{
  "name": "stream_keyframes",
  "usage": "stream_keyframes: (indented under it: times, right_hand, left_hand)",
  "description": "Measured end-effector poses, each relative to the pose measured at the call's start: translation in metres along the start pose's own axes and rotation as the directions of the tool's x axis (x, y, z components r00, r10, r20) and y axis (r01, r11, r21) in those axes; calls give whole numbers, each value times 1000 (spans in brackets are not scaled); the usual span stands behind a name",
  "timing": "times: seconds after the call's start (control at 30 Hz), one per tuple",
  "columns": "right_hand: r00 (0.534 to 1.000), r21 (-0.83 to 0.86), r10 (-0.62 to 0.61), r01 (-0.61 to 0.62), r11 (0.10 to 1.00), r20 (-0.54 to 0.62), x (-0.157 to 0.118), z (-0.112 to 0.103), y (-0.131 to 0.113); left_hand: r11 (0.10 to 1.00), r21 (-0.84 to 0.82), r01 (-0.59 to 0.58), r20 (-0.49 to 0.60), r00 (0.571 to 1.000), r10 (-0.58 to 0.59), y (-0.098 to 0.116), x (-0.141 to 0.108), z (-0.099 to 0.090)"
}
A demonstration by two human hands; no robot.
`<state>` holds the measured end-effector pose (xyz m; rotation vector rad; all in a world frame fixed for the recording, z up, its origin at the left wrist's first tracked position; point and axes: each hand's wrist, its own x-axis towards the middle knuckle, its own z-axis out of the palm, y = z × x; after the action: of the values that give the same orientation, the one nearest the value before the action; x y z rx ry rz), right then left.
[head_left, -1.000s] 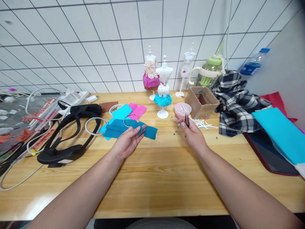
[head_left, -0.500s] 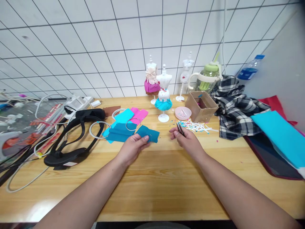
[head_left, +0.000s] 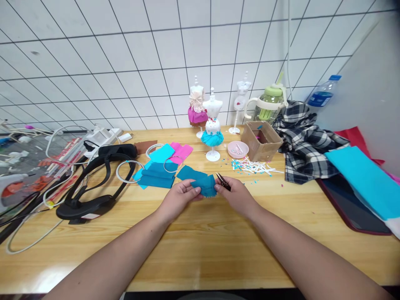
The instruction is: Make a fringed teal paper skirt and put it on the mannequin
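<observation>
My left hand (head_left: 181,198) is closed, pinching a small teal piece of crepe paper (head_left: 204,185) between thumb and fingers. The paper's lower edge looks jagged. My right hand (head_left: 236,192) is closed round a small dark tool (head_left: 223,181) with two pointed tips, like snips or tweezers; its exact kind is unclear. The right fingertips meet the paper's right edge. Another teal strip (head_left: 189,172) lies just behind the left hand. Beyond the hands stands a white mini dress form (head_left: 213,109) with a bright blue ruffled skirt (head_left: 212,138).
Folded teal and blue paper (head_left: 158,175), a pink sheet (head_left: 181,152) and rings (head_left: 129,171) lie left, by a black headset (head_left: 90,204). A pink dish (head_left: 238,150), paper scraps (head_left: 254,167), cardboard box (head_left: 261,141) and plaid cloth (head_left: 303,143) are right.
My right hand has come left and nearer, bringing the tool beside the paper. The left hand has shifted slightly right with its paper, now turned, and a teal strip shows behind it.
</observation>
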<state>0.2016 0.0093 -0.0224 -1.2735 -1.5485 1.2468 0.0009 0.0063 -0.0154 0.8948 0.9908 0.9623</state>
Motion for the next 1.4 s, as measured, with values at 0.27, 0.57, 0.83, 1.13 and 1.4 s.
stream_keyframes:
  times: [0.27, 0.57, 0.83, 1.13, 1.4]
  right_hand:
    - [988, 301, 156, -150, 942, 4, -4, 0, -10]
    - [997, 156, 63, -54, 986, -54, -1, 0, -4]
    - [983, 369, 166, -125, 921, -83, 2, -10, -6]
    - [986, 294, 147, -163, 942, 78, -3, -4, -10]
    - [977, 344, 163, -201, 917, 137, -5, 1, -11]
  left_hand:
    - [999, 5, -52, -46, 998, 52, 1, -1, 2]
    - [980, 157, -124, -7, 992, 127, 6, -6, 3]
    - [990, 106, -91, -43, 994, 96, 4, -4, -2]
    - [994, 47, -98, 267, 960, 82, 15, -9, -7]
    - [966, 256, -26, 51, 999, 13, 8, -4, 2]
